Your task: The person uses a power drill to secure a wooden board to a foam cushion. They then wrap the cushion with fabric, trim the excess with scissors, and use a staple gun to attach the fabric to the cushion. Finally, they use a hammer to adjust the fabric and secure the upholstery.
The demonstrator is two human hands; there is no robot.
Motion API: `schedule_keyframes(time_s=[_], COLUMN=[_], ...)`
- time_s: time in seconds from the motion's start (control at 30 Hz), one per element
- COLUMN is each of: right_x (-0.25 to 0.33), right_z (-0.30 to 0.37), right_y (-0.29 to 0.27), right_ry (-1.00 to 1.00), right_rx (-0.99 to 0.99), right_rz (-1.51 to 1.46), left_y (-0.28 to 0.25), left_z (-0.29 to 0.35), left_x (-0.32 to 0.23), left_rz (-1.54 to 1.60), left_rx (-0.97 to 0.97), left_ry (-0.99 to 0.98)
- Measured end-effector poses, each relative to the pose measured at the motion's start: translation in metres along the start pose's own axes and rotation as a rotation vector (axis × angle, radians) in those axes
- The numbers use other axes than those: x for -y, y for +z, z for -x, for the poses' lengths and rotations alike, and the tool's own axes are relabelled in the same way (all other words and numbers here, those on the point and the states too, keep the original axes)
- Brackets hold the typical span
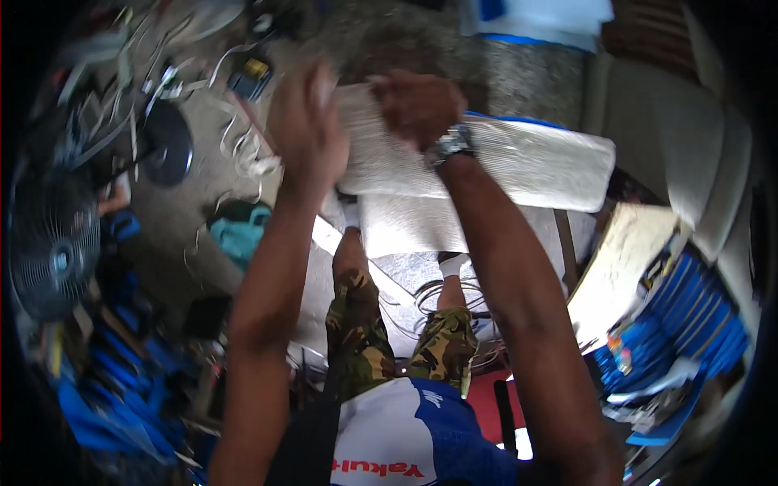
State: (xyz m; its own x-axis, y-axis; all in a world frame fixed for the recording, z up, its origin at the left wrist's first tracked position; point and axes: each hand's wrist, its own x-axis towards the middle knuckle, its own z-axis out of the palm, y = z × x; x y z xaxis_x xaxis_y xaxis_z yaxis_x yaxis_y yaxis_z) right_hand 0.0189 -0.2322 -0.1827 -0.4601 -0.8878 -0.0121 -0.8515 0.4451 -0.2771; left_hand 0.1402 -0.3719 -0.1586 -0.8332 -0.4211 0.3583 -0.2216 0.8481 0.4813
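Observation:
A long, pale, ribbed panel point(527, 162) with rounded corners lies crosswise in front of me, and a strip of blue shows along its far edge. At its left end is my left hand point(308, 121), raised and smeared by motion, so its fingers cannot be read. Over the far edge of the panel, my right hand point(417, 105) is closed in a fist; what it holds, if anything, is hidden. A metal-banded watch point(452, 144) circles the right wrist. Below the panel, a second pale ribbed surface point(409, 225) extends toward my legs.
A fan point(61, 257) stands at the left, near a dark round disc point(168, 144). Tangled pale strips point(247, 158), a black-and-yellow device point(251, 78) and teal cloth point(241, 233) lie left. At right are a pale board point(624, 271), stacked blue pieces point(689, 312) and a beige seat point(648, 154).

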Motion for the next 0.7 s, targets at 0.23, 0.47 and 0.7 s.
schedule_keyframes(time_s=[0.23,0.47,0.7], right_x=[0.007,0.0,0.026], right_z=[0.003,0.269,0.591], right_y=[-0.045,-0.046,-0.07], right_ry=[0.418,0.365,1.132], right_rx=[-0.11,-0.478,0.26], right_rz=[-0.61,-0.442,-0.408], left_y=[-0.001,0.061,0.164], left_z=[0.028,0.002,-0.031], left_x=[-0.049,-0.113,-0.353], left_rz=[-0.006,-0.36,-0.225], left_rx=[0.295,0.631,0.453], left_ry=[0.069,0.067,0.388])
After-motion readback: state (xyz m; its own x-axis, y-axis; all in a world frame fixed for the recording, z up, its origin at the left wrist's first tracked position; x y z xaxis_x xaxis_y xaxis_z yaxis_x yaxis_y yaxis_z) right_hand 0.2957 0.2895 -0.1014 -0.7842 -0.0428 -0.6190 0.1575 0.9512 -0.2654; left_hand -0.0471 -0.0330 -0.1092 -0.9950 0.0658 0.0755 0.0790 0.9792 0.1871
